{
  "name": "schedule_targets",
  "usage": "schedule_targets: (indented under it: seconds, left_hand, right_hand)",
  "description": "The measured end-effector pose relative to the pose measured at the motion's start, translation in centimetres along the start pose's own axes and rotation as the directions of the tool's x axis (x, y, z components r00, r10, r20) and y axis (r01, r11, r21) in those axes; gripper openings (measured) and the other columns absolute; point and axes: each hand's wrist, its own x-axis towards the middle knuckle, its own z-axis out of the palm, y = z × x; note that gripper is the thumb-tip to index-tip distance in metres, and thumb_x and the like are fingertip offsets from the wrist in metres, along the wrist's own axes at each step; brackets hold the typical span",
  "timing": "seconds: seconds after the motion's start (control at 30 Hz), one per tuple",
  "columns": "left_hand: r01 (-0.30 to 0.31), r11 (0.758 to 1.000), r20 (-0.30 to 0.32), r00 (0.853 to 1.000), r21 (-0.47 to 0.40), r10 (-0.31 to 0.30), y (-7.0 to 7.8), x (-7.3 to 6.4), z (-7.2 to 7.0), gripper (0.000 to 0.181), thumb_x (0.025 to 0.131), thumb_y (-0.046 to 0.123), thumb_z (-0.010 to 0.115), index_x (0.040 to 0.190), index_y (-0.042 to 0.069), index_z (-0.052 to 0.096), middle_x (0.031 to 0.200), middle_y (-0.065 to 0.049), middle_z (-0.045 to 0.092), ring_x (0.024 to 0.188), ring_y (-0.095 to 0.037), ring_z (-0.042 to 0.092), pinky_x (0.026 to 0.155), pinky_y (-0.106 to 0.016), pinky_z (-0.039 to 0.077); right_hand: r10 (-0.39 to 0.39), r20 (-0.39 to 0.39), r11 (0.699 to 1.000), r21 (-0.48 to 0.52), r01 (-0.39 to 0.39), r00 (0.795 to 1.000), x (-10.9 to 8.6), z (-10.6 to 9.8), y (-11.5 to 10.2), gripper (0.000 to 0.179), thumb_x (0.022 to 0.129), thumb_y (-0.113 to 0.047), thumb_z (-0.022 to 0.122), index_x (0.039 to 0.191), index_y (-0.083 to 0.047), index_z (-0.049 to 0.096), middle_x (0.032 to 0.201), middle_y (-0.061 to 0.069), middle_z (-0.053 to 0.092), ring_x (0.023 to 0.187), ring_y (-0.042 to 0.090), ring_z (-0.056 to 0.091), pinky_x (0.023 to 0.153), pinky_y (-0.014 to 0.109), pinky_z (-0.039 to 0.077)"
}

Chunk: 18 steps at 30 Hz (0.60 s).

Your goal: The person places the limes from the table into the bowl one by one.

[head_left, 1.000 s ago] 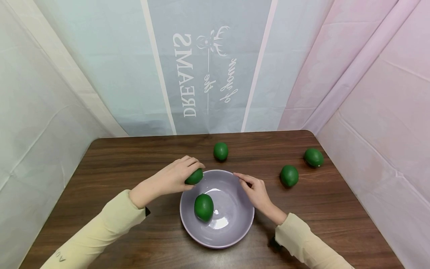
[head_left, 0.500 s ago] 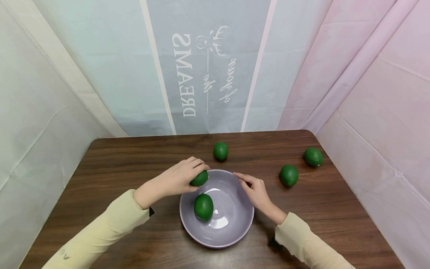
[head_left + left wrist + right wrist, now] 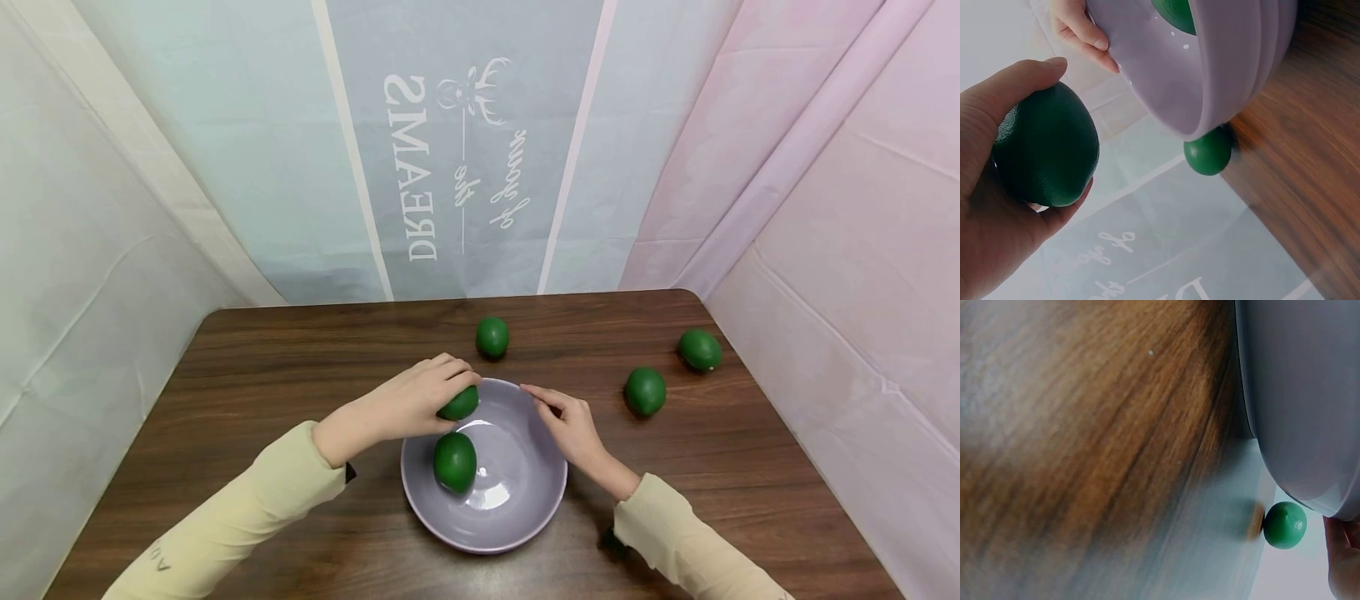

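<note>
Left hand (image 3: 405, 402) grasping green fruit (image 3: 460, 403) over bowl (image 3: 528, 492), fingers curling round it; right hand (image 3: 572, 427) pinching bowl, probably for steadying; second fruit (image 3: 454, 462) resting inside

Glossy dark-green fruit (image 3: 461, 404), raised over far left part of lavender bowl (image 3: 525, 479); bowl round, upright

table (image 3: 300, 350): dark brown wood, streaked grain, rounded far corners
lilac bowl (image 3: 517, 500): stands on the wood, at the clock's centre
back lime (image 3: 492, 337): twelve o'clock, apart from the bowl
inner lime (image 3: 646, 392): two o'clock
outer lime (image 3: 701, 350): also two o'clock, farther out
</note>
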Motion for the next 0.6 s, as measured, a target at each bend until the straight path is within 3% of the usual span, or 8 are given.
schedule_targets:
  seconds: [0.6]
  left_hand:
    - [-0.033, 0.999, 0.095, 0.995, 0.018, 0.031, 1.1, 1.3, 0.2, 0.054, 0.071, 0.019, 0.077, 0.117, 0.008, 0.052, 0.111, -0.004, 0.054, 0.100, -0.019, 0.048, 0.083, -0.034, 0.044]
  right_hand:
    - [-0.020, 0.004, 1.000, 0.009, 0.020, 1.000, -0.1, 0.0, -0.1, 0.027, 0.087, 0.000, 0.056, 0.108, -0.012, 0.068, 0.102, 0.001, 0.067, 0.072, 0.007, 0.053, 0.063, 0.019, 0.043]
